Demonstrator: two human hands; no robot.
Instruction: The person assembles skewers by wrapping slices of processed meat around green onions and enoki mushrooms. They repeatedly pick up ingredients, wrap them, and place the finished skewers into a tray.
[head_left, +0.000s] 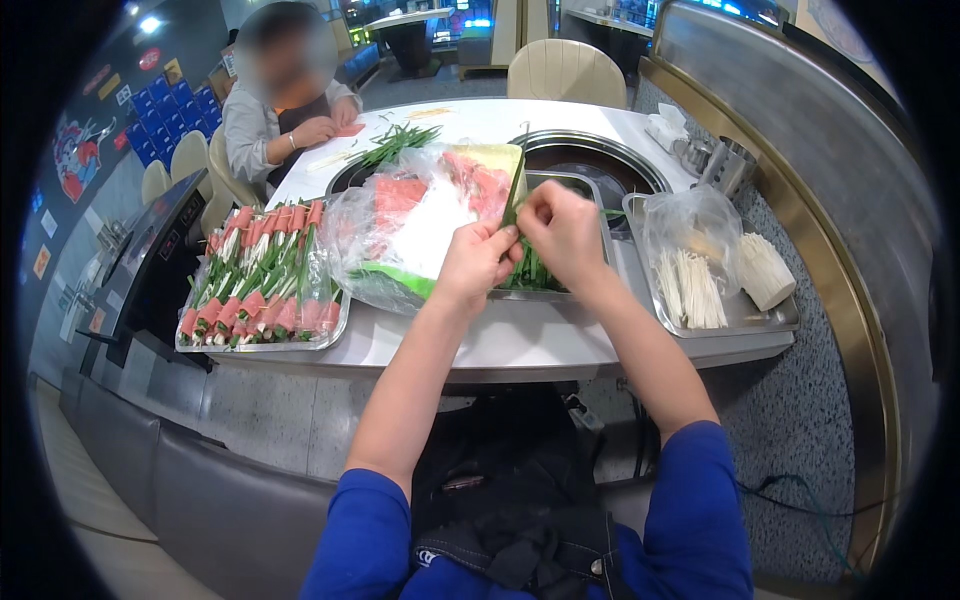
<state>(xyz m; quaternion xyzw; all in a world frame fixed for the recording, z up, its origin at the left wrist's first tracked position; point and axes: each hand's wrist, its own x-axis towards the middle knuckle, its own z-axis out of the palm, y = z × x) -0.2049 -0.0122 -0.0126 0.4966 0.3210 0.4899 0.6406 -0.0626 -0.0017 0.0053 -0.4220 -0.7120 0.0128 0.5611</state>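
My left hand (480, 259) grips a few long green chive leaves (516, 187) that stand up between thumb and fingers. Right against them, the fingertips of my right hand (559, 225) are pinched on the same leaves; what else they may hold is hidden. Below both hands lies a metal tray (592, 196) with more cut chives (531, 270), partly covered by my wrists. Just left, an open clear plastic bag (345, 247) holds thin red meat slices (401, 199) and a white sheet (431, 232), with a yellow tray (499, 156) behind.
At left, a metal tray (337, 330) carries meat-wrapped chive and enoki bundles (259, 277). The right tray (780, 319) holds enoki mushrooms (690, 289) and a plastic bag (694, 221). Round pot wells (652, 161) sit in the white table (457, 341). Another person (259, 135) handles meat across the corner.
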